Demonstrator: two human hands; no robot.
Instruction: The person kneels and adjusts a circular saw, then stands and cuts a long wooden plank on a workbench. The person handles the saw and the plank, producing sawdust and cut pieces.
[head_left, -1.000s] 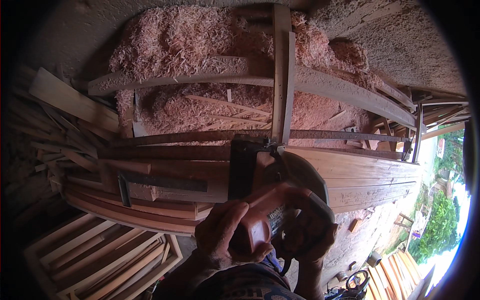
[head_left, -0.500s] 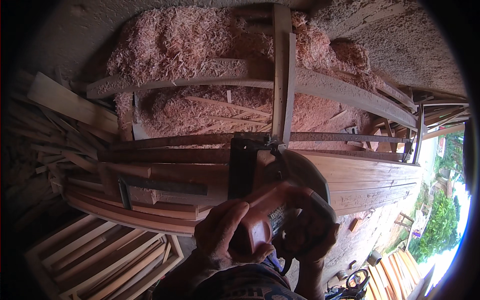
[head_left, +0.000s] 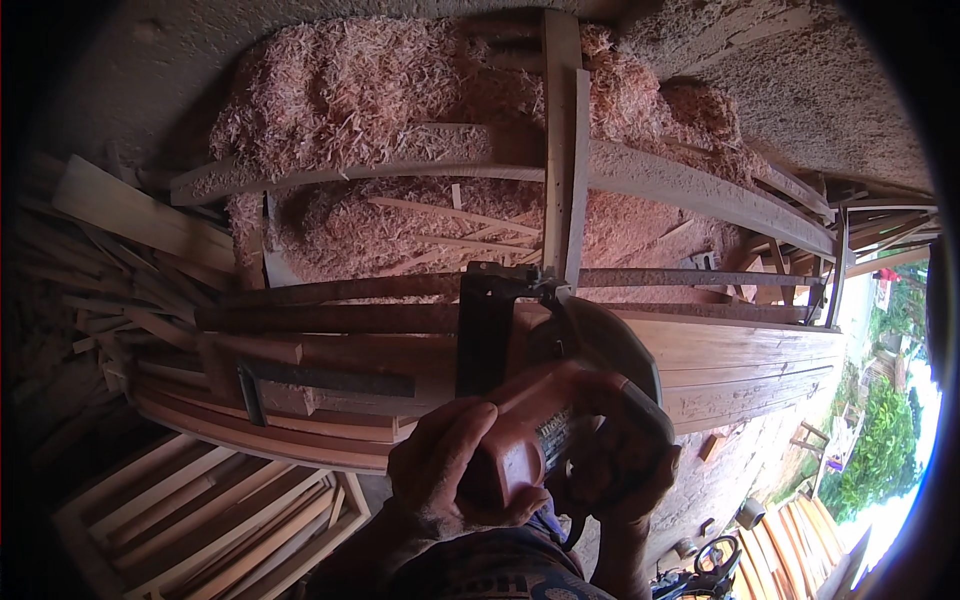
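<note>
Reddish housing (head_left: 515,455) of the circular saw (head_left: 610,345) fills the curled left hand (head_left: 440,465); the right hand (head_left: 645,488) wraps its handle (head_left: 642,415).

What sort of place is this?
It looks like a carpentry workshop: there's a handheld circular saw, a big heap of wood shavings and a dark L-shaped square.

power saw (head_left: 545,390): pale lettering (head_left: 553,436) on its body; shirt (head_left: 450,572): pale letters (head_left: 506,585), partly cut off
</note>
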